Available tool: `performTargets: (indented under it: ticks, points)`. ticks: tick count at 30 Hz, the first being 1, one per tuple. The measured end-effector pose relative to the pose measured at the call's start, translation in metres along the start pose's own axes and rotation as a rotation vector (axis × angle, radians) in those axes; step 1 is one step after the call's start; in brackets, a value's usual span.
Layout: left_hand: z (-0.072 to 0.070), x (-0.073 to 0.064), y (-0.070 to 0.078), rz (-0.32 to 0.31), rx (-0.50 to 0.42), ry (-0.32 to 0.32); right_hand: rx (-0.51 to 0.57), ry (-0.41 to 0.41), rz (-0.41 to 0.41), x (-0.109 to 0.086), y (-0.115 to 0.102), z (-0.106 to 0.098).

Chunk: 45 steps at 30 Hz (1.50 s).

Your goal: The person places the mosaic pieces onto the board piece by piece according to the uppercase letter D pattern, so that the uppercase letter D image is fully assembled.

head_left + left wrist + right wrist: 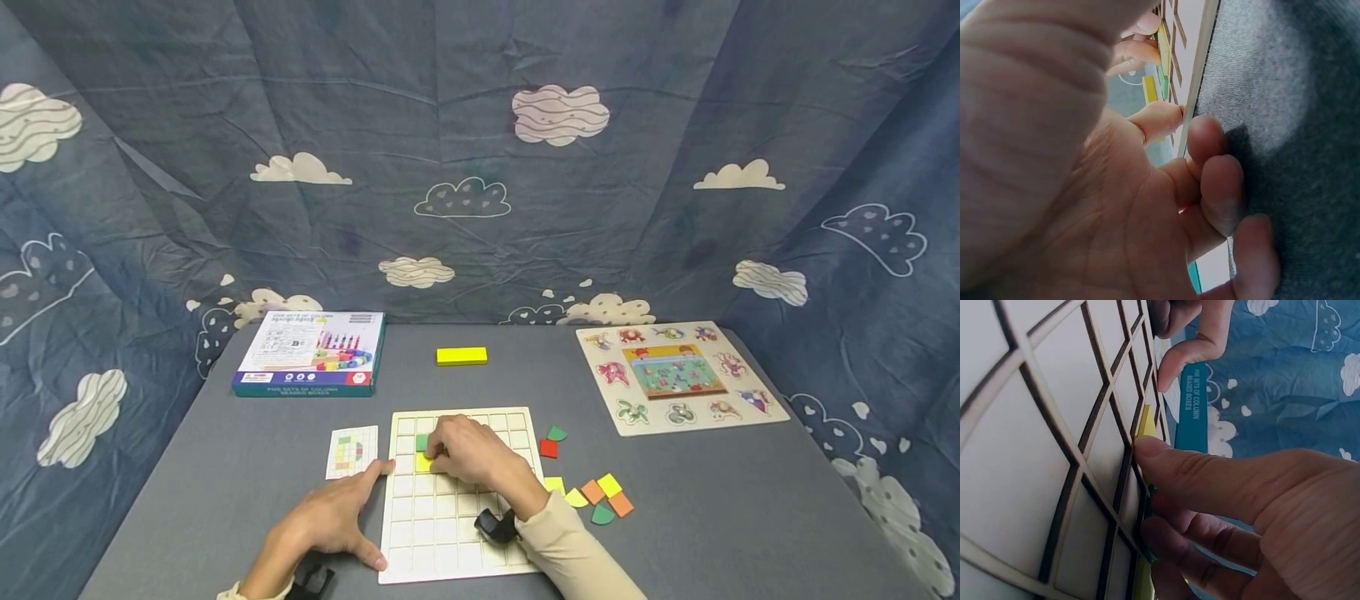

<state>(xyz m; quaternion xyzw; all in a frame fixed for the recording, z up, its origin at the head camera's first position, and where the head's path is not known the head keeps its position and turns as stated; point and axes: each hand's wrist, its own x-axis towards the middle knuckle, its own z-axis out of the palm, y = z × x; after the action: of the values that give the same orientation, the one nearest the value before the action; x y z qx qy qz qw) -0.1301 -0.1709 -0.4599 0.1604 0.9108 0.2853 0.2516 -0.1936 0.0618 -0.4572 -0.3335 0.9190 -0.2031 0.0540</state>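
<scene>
My right hand [468, 450] is over the upper part of a pale gridded board [420, 533]. Its thumb tip [1150, 447] touches the board beside a yellow tile [1147, 419], while its bent fingers pinch a small green tile [1152, 487], mostly hidden behind them. In the head view a green square [422, 442] and a yellow square [423, 462] lie in cells just left of the fingertips. My left hand [330, 512] spreads along the board's left side, index fingertip at the edge and thumb at the near corner. Its other fingers rest on the table.
A pattern card [352, 452] lies left of the board. Several loose coloured pieces [592, 492] lie to its right. Behind are a boxed toy [311, 354], a yellow block [461, 357] and a sea-animal puzzle board [678, 379]. A cloud-print cloth [465, 125] hangs behind the table.
</scene>
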Motion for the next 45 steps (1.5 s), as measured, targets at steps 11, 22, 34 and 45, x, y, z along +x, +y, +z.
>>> performTargets:
  ticks: [11,22,34,45]
  points:
    - [0.0,0.001,0.0,0.004,0.005,-0.002,0.021,0.0,-0.002,0.002,0.0,0.0]
    - [0.001,0.001,-0.001,0.03,-0.009,0.006,-0.026,-0.02,-0.072,0.0,0.003,-0.005]
    - [-0.001,-0.002,-0.001,0.039,-0.009,0.013,-0.004,-0.106,-0.106,-0.006,0.01,-0.021]
    - [0.001,-0.003,-0.001,0.058,-0.001,0.029,0.03,-0.078,-0.12,-0.045,0.031,-0.043]
